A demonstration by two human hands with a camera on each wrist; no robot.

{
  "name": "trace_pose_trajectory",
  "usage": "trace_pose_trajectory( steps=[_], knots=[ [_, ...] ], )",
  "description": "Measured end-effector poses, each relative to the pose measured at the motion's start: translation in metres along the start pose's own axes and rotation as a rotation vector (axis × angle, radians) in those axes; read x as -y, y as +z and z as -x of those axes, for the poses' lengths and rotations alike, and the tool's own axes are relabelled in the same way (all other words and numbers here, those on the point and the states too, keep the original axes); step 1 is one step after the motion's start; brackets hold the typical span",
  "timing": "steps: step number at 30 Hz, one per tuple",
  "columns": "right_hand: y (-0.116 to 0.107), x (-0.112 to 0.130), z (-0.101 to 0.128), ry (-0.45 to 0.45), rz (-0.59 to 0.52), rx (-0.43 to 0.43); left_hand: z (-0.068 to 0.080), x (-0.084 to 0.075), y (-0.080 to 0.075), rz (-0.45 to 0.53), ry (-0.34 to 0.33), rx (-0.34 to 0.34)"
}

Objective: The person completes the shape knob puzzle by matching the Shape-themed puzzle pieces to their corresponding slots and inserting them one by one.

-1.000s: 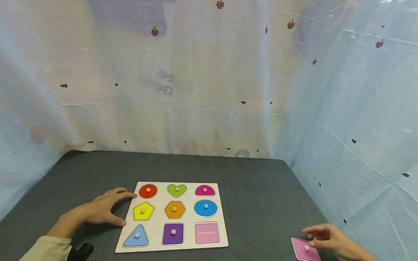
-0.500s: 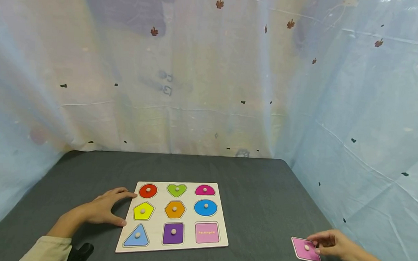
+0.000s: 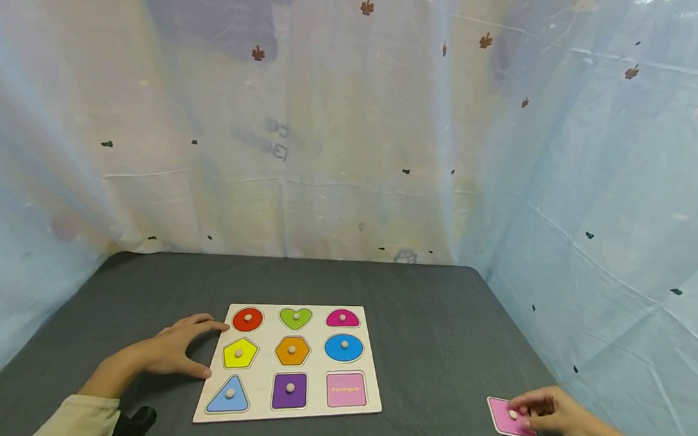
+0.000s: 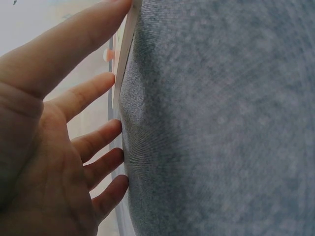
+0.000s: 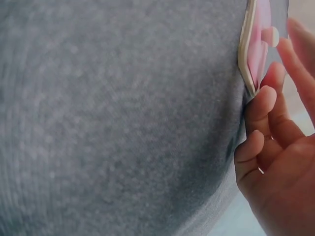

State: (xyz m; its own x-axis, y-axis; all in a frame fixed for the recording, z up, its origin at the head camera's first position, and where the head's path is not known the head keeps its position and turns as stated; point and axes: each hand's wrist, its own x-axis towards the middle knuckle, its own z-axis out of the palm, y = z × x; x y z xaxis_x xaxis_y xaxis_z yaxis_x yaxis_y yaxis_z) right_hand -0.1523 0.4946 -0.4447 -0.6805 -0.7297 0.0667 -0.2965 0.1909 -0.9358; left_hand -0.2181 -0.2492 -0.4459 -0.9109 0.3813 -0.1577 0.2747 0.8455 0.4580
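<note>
Right wrist view alone shows fingers [image 5: 263, 105] under pink piece [image 5: 256, 44]

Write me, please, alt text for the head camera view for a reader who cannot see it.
A person's right hand touches a loose pink square piece near its knob on a dark grey table, while the left hand rests against the left edge of a wooden shape puzzle board. The board's bottom-right recess is vacant; eight coloured shapes sit in place.
</note>
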Motion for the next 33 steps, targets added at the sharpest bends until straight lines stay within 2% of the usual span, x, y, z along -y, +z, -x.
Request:
trace_pose_trajectory(
  steps=[12,20,25,33],
  knots=[
    [0.004,-0.002,-0.003,0.01,0.03,-0.041,0.001,-0.001,0.0,0.006,-0.009,0.002],
    [0.009,-0.006,-0.006,-0.017,0.199,-0.136,0.0,0.0,0.001,0.003,-0.019,0.004],
    [0.01,-0.005,-0.007,0.002,0.195,-0.148,0.0,0.001,0.001,0.002,-0.014,-0.001],
    [0.009,-0.002,-0.011,-0.034,0.195,-0.156,-0.001,0.0,0.002,0.005,-0.014,0.002]
  ],
)
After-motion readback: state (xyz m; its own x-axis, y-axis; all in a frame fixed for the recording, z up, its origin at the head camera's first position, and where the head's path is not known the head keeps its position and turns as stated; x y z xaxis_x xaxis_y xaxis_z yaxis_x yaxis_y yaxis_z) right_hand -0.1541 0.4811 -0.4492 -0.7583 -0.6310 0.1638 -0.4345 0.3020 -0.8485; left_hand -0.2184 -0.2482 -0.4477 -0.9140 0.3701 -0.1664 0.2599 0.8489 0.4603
